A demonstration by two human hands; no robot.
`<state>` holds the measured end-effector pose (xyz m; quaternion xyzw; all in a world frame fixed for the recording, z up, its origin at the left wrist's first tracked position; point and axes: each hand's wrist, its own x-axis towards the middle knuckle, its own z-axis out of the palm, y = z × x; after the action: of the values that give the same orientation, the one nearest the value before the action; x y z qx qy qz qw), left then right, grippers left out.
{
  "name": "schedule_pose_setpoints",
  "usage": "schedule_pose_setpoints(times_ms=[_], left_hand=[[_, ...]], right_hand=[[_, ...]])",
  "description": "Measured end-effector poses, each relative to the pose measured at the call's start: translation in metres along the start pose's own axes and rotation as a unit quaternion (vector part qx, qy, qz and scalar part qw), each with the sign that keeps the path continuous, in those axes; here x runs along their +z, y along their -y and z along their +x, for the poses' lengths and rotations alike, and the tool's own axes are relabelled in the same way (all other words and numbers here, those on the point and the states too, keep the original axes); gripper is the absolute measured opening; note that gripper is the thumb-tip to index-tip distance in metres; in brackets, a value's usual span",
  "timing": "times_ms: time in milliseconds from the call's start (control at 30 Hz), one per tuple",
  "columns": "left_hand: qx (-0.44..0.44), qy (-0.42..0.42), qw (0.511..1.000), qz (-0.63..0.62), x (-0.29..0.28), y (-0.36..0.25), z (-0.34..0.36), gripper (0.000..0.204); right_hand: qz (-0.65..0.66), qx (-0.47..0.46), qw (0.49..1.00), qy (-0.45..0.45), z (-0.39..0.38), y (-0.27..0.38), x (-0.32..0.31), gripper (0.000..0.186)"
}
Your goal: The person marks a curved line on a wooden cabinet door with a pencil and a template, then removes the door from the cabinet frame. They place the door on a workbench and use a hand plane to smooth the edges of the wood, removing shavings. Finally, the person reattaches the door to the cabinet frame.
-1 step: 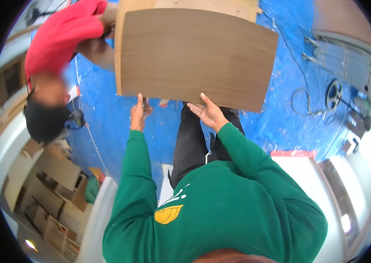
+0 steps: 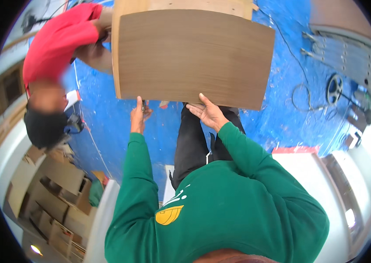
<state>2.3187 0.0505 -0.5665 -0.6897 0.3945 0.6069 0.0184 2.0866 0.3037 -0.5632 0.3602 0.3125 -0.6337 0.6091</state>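
Note:
A brown wood-grain panel [image 2: 194, 57] extends away from me, its near edge at my hands. My right hand [image 2: 209, 115] grips that edge right of the middle, thumb on top and fingers at the underside. Near the panel's left corner, my left hand [image 2: 138, 117] is closed with its thumb up against the edge. A small dark thing [image 2: 144, 105] shows between its thumb and fingers, too little of it to name. Under the panel's far and left sides is a paler wooden piece [image 2: 185, 5].
At the left a co-worker in a red shirt [image 2: 58, 41] bends over, arms at the panel's left side. Blue sheeting [image 2: 281, 127] covers the floor. On the right lie a cable [image 2: 301, 94], a wheel-shaped part [image 2: 334, 89] and a grey metal ladder-like frame [image 2: 343, 57]. Wooden boards [image 2: 63, 175] stand lower left.
The whole view has turned slightly, and the panel's left corner sits a little lower in it. Both my hands keep their places at the near edge.

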Motion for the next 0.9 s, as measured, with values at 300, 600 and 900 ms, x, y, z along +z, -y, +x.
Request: schedule_pose_setpoints(times_ms=[300, 600, 900], left_hand=[[-0.026, 0.027, 0.997, 0.074, -0.006, -0.001, 0.01, 0.093], [0.219, -0.301, 0.863, 0.343, 0.046, -0.044, -0.022, 0.075], [0.526, -0.077, 0.727, 0.434, 0.318, -0.167, -0.011, 0.09]], right_hand=[[-0.246, 0.07, 0.966, 0.048, -0.044, 0.012, -0.001, 0.074], [-0.43, -0.345, 0.688, -0.471, -0.119, 0.11, -0.126, 0.053], [-0.435, -0.364, 0.748, -0.344, -0.052, 0.162, -0.132, 0.057]])
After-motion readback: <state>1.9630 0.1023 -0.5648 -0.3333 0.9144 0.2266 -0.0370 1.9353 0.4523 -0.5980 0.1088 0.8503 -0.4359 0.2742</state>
